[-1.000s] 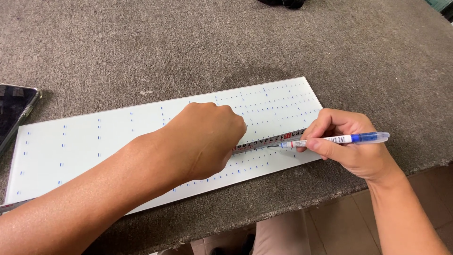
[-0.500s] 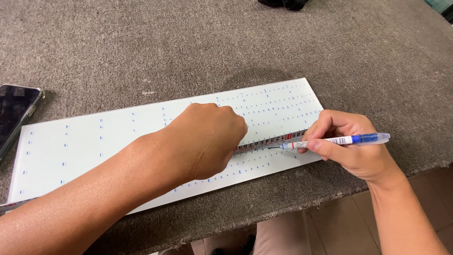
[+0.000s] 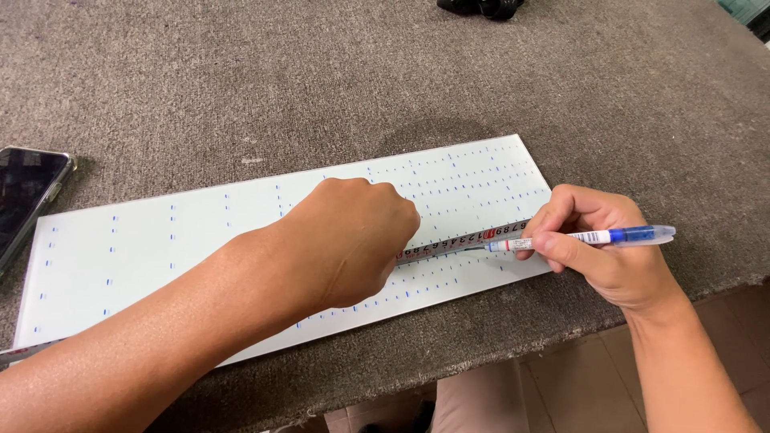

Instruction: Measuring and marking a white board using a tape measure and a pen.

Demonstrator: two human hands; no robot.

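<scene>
My left hand (image 3: 353, 240) lay curled into a fist on the long white panel (image 3: 160, 265), knuckles up, pressing down on a measuring tape (image 3: 465, 240) that ran out from under it toward three o'clock. Whether the fingers pinched the tape or only weighed on it I could not tell; they were folded under and hidden. My right hand (image 3: 609, 256) was closed around a blue pen (image 3: 593, 236), thumb and forefinger gripping the barrel, the cap end pointing toward three o'clock and the tip toward nine o'clock, touching the panel just below the tape's edge.

The panel stretched from eight o'clock to two o'clock across a grey, carpet-like table top (image 3: 321, 88), and rows of short blue marks (image 3: 449, 180) dotted its face. The tape crossed the panel's right part, slightly tilted, its printed scale showing between my two hands. The tape's far end peeked out at the picture's left edge, at about eight o'clock, under my left forearm.

A dark phone (image 3: 28, 196) lay at nine o'clock, just beside the panel's left end. A black object (image 3: 481, 8), cut off by the frame, sat at twelve o'clock, well apart from the panel.
</scene>
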